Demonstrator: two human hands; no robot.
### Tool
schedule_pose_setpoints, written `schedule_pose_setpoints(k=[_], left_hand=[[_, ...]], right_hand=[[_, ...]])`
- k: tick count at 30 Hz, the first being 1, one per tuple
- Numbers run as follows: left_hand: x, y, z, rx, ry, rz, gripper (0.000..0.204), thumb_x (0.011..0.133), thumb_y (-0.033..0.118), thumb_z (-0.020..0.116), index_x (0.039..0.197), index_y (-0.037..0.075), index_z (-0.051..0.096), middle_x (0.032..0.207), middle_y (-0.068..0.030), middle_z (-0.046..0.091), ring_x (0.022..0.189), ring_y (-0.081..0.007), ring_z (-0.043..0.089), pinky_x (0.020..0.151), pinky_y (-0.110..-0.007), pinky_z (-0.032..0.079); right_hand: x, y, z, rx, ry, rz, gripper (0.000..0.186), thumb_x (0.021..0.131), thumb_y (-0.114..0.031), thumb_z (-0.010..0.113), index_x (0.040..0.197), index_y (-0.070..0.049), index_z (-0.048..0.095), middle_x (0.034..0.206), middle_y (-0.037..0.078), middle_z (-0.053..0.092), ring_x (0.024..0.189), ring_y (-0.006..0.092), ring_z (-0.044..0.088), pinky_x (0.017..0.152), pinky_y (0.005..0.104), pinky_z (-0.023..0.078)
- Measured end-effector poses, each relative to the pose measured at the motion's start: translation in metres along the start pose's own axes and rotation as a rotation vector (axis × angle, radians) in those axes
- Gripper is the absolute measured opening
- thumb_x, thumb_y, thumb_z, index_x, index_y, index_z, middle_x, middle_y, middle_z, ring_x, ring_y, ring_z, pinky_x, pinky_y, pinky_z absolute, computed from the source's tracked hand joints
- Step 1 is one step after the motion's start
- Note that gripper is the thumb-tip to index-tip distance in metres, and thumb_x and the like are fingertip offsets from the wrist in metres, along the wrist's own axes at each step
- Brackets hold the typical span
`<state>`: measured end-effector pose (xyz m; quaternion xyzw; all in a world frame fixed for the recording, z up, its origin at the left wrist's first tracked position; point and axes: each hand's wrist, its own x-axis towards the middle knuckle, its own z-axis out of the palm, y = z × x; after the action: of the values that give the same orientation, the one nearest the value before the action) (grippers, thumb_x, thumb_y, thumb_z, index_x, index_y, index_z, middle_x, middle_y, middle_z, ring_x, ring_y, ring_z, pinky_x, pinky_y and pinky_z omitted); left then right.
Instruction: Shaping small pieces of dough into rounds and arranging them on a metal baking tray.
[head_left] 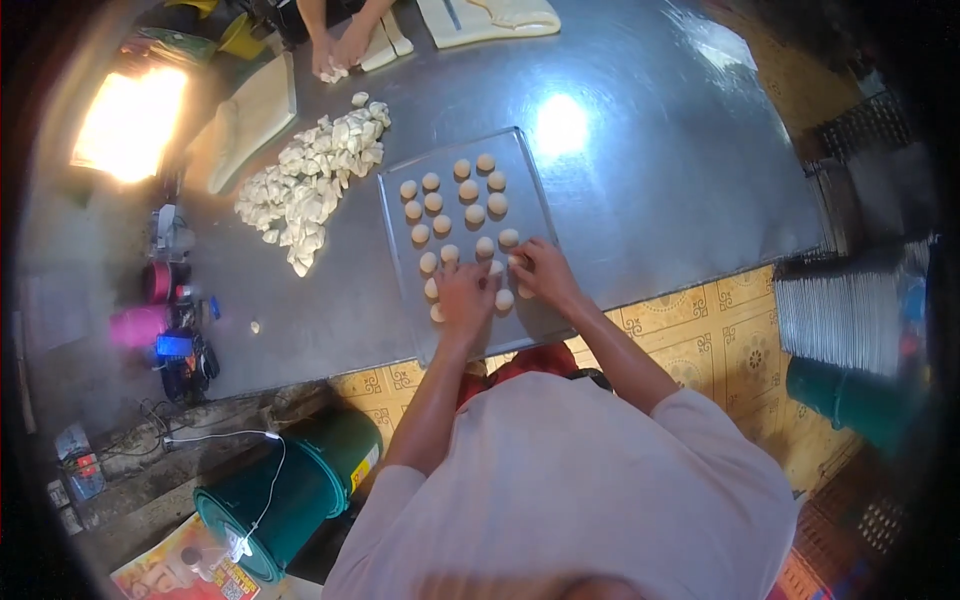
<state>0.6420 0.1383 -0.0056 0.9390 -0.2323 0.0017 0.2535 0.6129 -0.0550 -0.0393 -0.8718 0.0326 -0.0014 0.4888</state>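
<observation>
Rows of round, pale dough balls (474,214) sit on a rectangular metal tray (400,170) at the table's near edge. My left hand (467,300) is low over the near part of the tray, fingers bent down, with a dough ball (495,268) at its fingertips. Just to its right, my right hand (545,272) pinches another dough ball (515,261) between thumb and fingers. Part of a ball shows beneath the right hand, and one lies free (504,300) between my wrists. My left hand partly covers the balls at the tray's near left.
Left of the tray lies a heap of cut dough pieces (310,185) on the metal table (660,160). Across the table, another person's hands (340,52) handle dough beside large dough slabs (490,20). Stacked trays (835,315) stand at right; a green bin (290,490) is at lower left.
</observation>
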Motion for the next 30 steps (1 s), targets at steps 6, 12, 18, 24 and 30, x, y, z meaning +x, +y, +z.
schedule_pose_setpoints(k=[6, 12, 18, 24, 30], left_hand=[[-0.015, 0.008, -0.005, -0.133, 0.17, -0.053, 0.031, 0.085, 0.03, 0.077, 0.109, 0.011, 0.078, 0.097, -0.0065, 0.073, 0.107, -0.0305, 0.061, 0.095, -0.047, 0.043], [-0.045, 0.015, -0.003, -0.018, -0.1, 0.025, 0.035, 0.08, 0.032, 0.082, 0.109, 0.012, 0.078, 0.105, -0.0051, 0.073, 0.107, -0.0271, 0.061, 0.093, -0.045, 0.044], [-0.047, 0.005, 0.003, -0.032, 0.039, 0.076, 0.034, 0.082, 0.028, 0.08, 0.111, 0.01, 0.077, 0.107, -0.0052, 0.073, 0.108, -0.028, 0.062, 0.097, -0.046, 0.044], [-0.065, -0.048, -0.021, 0.036, 0.191, -0.347, 0.04, 0.087, 0.03, 0.078, 0.122, 0.01, 0.073, 0.118, -0.0091, 0.069, 0.117, -0.0304, 0.06, 0.101, -0.048, 0.043], [-0.101, -0.093, -0.034, 0.151, 0.291, -0.488, 0.031, 0.091, 0.022, 0.073, 0.117, 0.006, 0.074, 0.11, -0.0126, 0.073, 0.107, -0.0332, 0.065, 0.099, -0.046, 0.046]], right_hand=[[-0.014, 0.004, -0.011, -0.009, 0.04, -0.057, 0.034, 0.083, -0.017, 0.078, 0.114, -0.004, 0.071, 0.107, 0.015, 0.063, 0.101, 0.0357, 0.065, 0.088, 0.0445, 0.054], [-0.046, 0.0, -0.012, -0.014, -0.106, 0.039, 0.035, 0.086, -0.022, 0.076, 0.118, -0.007, 0.071, 0.109, 0.015, 0.063, 0.104, 0.0365, 0.064, 0.09, 0.0459, 0.053], [-0.044, 0.01, -0.011, -0.048, -0.057, -0.02, 0.031, 0.088, -0.021, 0.077, 0.114, -0.005, 0.073, 0.103, 0.015, 0.064, 0.097, 0.0333, 0.065, 0.084, 0.0433, 0.054], [-0.022, 0.011, -0.03, 0.006, 0.254, 0.063, 0.028, 0.089, -0.021, 0.079, 0.108, -0.001, 0.074, 0.09, 0.012, 0.067, 0.081, 0.0258, 0.067, 0.076, 0.0369, 0.054], [0.082, 0.017, -0.008, 0.065, 0.393, 0.0, 0.033, 0.09, -0.024, 0.078, 0.113, -0.001, 0.074, 0.099, 0.016, 0.073, 0.086, 0.0273, 0.069, 0.082, 0.0377, 0.056]])
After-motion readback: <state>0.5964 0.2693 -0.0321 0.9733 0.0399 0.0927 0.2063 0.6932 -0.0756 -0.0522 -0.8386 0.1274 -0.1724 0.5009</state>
